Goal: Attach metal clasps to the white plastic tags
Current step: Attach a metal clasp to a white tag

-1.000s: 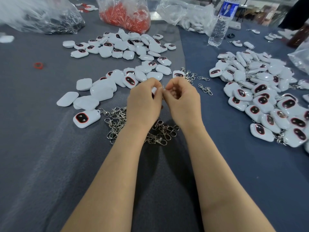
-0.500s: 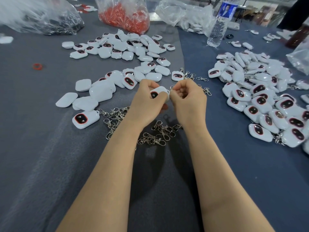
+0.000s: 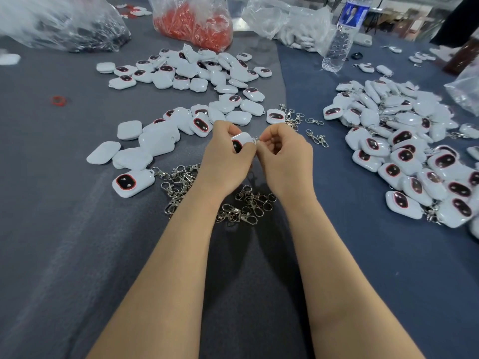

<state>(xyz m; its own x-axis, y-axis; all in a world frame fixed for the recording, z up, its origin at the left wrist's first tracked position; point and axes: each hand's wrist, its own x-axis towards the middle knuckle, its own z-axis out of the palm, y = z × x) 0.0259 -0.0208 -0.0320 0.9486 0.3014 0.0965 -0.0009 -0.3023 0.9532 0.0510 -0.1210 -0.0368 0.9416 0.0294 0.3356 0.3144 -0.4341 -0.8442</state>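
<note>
My left hand [image 3: 226, 161] grips a white plastic tag [image 3: 241, 140] with a dark red-rimmed face, held above the table's middle. My right hand [image 3: 284, 159] pinches a small metal clasp [image 3: 256, 141] right at the tag's corner; most of the clasp is hidden by my fingers. Loose metal clasps [image 3: 243, 206] lie in a heap under my wrists, with more clasps [image 3: 178, 182] to the left. Several bare white tags [image 3: 181, 73] lie scattered behind my hands. One tag with a clasp on it [image 3: 131, 181] lies at the left.
A big pile of tags with clasps [image 3: 404, 141] fills the right side. At the back stand a bag of red parts [image 3: 194, 24], a clear bag with dark metal parts [image 3: 57, 24], another plastic bag [image 3: 287, 19] and a water bottle [image 3: 339, 35]. Grey cloth [image 3: 51, 229] covers the table.
My hands have drawn slightly apart and the white tag in my left hand has turned into view. The clasp stays pinched at the tag's corner.
</note>
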